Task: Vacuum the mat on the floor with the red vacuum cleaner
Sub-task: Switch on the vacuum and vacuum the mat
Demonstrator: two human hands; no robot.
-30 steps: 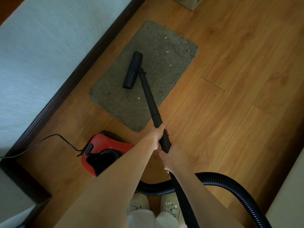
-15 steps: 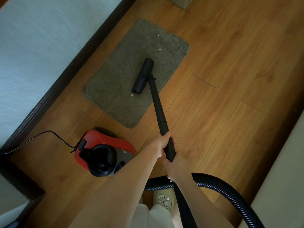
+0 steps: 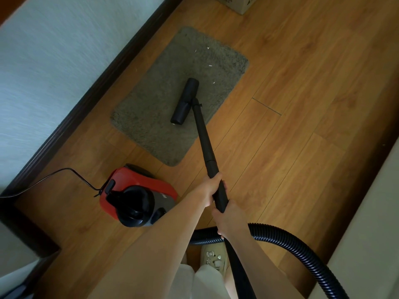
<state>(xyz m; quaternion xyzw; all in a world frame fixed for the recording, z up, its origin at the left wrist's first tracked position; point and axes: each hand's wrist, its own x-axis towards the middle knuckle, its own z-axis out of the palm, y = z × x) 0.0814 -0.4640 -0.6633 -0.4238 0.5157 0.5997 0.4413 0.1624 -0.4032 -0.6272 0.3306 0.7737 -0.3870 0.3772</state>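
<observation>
A grey shaggy mat [image 3: 151, 108] lies on the wooden floor beside the wall, with a few white scraps [image 3: 209, 65] on its far half. The black floor nozzle [image 3: 184, 101] rests on the mat's right side. Its black wand [image 3: 205, 143] runs back to my hands. My left hand [image 3: 210, 187] grips the wand higher up; my right hand [image 3: 226, 221] grips its lower end, where the ribbed hose [image 3: 302, 253] joins. The red vacuum cleaner [image 3: 138, 195] sits on the floor left of my hands.
A pale wall with a dark skirting board [image 3: 90, 93] runs along the left. The black power cord [image 3: 64, 171] trails from the vacuum toward it. A cardboard box [image 3: 239, 3] stands at the top. A light wall or furniture edge [image 3: 367, 212] borders the right. My shoe [image 3: 213, 257] is below.
The nozzle has slid from the mat's middle toward its right side and back toward me. The view has shifted, so the vacuum body shows more fully.
</observation>
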